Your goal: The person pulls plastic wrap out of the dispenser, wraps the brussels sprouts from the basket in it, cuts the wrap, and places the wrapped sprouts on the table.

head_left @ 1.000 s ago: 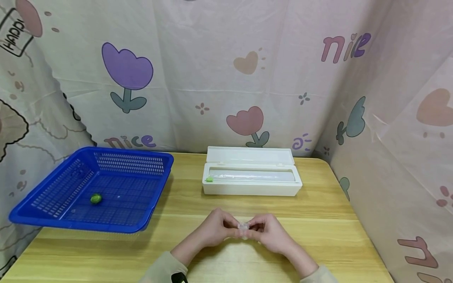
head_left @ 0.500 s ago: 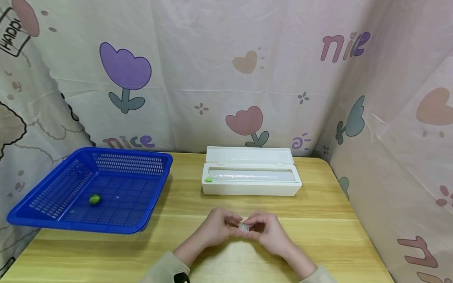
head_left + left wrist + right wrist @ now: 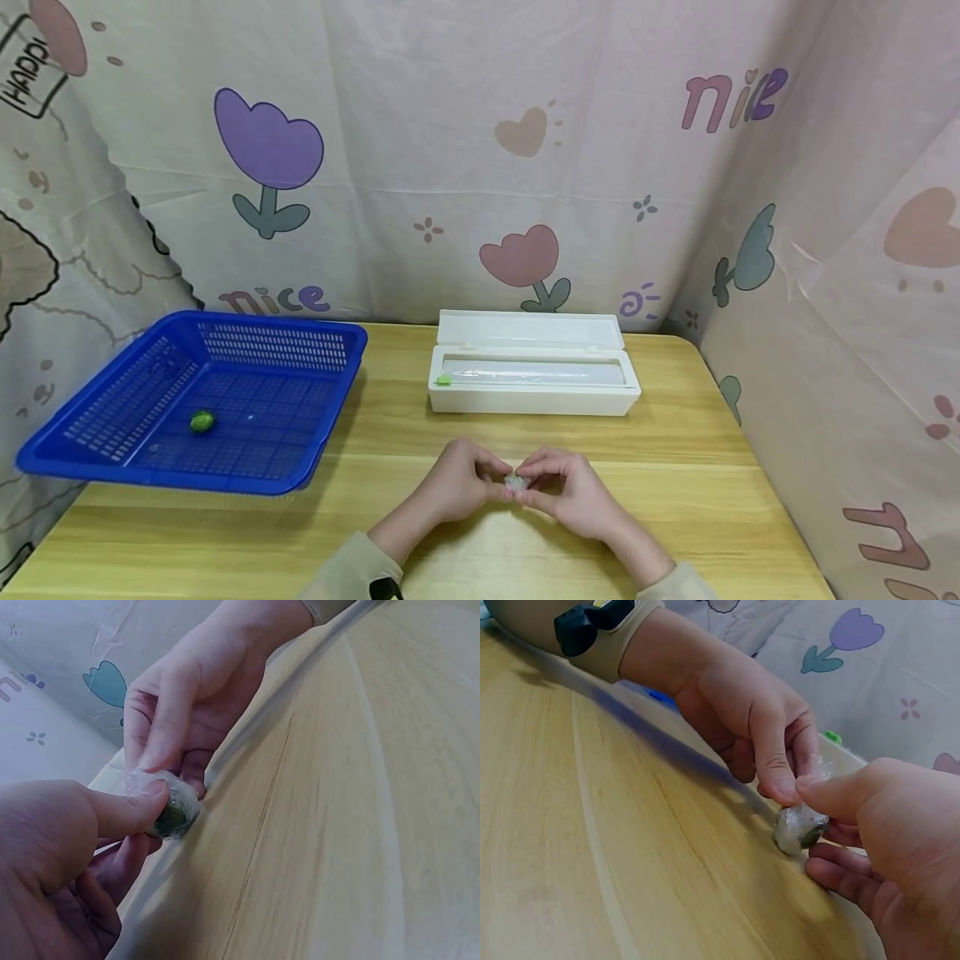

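On my feed, left hand [image 3: 467, 482] and right hand [image 3: 567, 493] have a pinched-in grip on a shiny, crinkly film-wrapped green vegetable [image 3: 174, 815], six o'clock from the white cling film dispenser [image 3: 535, 402]. Backdrop [image 3: 405, 125] reads "nice" twice, "HAPPI" at ten o'clock.

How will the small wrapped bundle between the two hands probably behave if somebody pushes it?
The bundle looks compact and roundish, so it may roll, perhaps unevenly. Its clear film is shiny, so it could feel slippery. The film looks crumpled where the left hand and right hand pinch it, so it may be floppy.
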Available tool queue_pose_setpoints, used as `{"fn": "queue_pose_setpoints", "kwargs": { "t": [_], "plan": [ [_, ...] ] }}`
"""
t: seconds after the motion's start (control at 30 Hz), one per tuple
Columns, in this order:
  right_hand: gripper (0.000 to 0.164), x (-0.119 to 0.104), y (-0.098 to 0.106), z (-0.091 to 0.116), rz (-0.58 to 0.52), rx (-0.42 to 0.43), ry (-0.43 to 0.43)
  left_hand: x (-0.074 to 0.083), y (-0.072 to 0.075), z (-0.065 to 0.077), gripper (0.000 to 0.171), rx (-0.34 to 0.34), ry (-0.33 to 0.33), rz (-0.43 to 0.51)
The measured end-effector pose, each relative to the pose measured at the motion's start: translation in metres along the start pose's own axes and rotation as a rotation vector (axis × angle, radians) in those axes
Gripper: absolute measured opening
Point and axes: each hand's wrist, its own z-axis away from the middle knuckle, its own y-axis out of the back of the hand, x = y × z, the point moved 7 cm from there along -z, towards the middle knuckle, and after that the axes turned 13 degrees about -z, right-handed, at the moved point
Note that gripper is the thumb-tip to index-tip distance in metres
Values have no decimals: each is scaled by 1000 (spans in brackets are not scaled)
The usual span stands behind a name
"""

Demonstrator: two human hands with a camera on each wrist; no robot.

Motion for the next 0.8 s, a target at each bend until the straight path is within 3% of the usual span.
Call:
{"fn": "queue_pose_setpoints", "kwargs": {
  "t": [0.23,0.4,0.53,0.8],
  "plan": [
    [17,4,0,-2,-24,9,-58,0,1,1,26,28,5,-19],
    [22,3,-2,-3,27,-13,-122,2,0,3,25,40,-20,-11],
    [19,2,-4,-4,58,-35,-126,4,0,4,26,33,-42,-3],
    [12,6,-4,-4,36,3,-103,1,1,3,19,34,-55,43]
  ]
}}
